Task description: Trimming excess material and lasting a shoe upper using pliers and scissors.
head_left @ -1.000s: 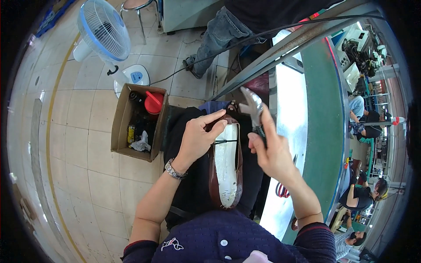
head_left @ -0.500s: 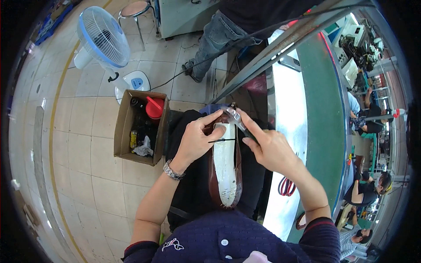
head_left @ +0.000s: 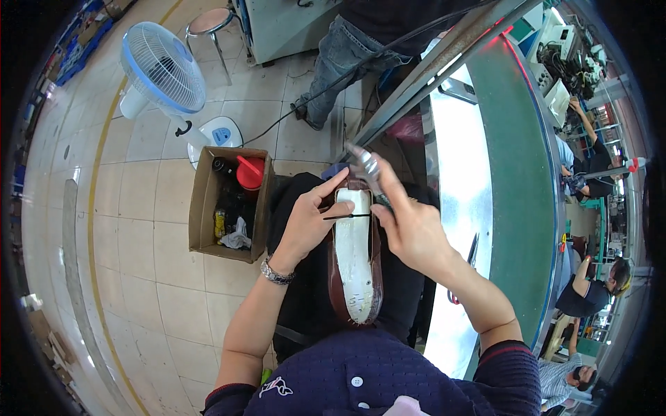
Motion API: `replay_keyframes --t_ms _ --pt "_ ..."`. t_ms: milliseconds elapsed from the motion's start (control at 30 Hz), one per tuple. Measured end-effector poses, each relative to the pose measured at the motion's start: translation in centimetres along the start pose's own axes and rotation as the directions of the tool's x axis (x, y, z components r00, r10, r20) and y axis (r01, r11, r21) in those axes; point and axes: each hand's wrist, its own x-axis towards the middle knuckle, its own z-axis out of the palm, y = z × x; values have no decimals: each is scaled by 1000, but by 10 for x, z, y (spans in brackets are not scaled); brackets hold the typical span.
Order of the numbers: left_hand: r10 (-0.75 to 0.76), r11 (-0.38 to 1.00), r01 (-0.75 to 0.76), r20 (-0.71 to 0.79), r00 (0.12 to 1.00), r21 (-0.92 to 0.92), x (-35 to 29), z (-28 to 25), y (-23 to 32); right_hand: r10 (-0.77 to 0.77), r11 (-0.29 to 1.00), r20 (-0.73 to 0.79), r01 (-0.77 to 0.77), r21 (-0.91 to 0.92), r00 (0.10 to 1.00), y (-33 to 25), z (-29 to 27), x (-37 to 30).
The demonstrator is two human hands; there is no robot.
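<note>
A brown leather shoe upper (head_left: 335,277) on a last lies bottom up across my lap, its long white insole (head_left: 352,256) facing me. A thin black strap (head_left: 347,216) crosses the insole near the far end. My left hand (head_left: 309,218) grips that far end, thumb on the white surface and index finger along the brown edge. In my right hand (head_left: 413,225) is a metal-headed tool (head_left: 368,164) with a dark handle. Motion blurs its head, which is raised just above the shoe's far end; its exact kind is unclear.
At my left stands a cardboard box (head_left: 196,215) holding a red container (head_left: 250,173); a fan (head_left: 163,66) is behind it. Scissors (head_left: 474,251) lie on the metal bench edge (head_left: 454,159) at right, beside a green belt (head_left: 510,173). A slanted metal bar (head_left: 423,80) and a standing person (head_left: 340,59) are ahead.
The tool in my right hand has lifted away from the shoe's far end. My left hand keeps its grip on the shoe. The whole view has shifted slightly.
</note>
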Motion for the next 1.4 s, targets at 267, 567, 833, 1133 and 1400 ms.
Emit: replay_keyframes --t_ms 267,567,833,1133,1400 --pt "10 998 -10 -13 1000 64 1 -4 -7 6 999 140 1 -51 990 -8 -12 3" --pt "45 993 -47 22 999 109 1 -6 -7 93 994 177 -100 33 980 20 -12 -10" --pt "98 982 -112 93 991 150 6 -3 2 733 655 -285 -753 53 618 168 1 -74" --pt "21 966 -61 157 987 253 9 -9 18 675 697 -516 -686 211 527 198 29 -195" --pt "46 978 -85 199 979 189 14 -6 9 899 357 -313 -927 115 308 146 27 -307"
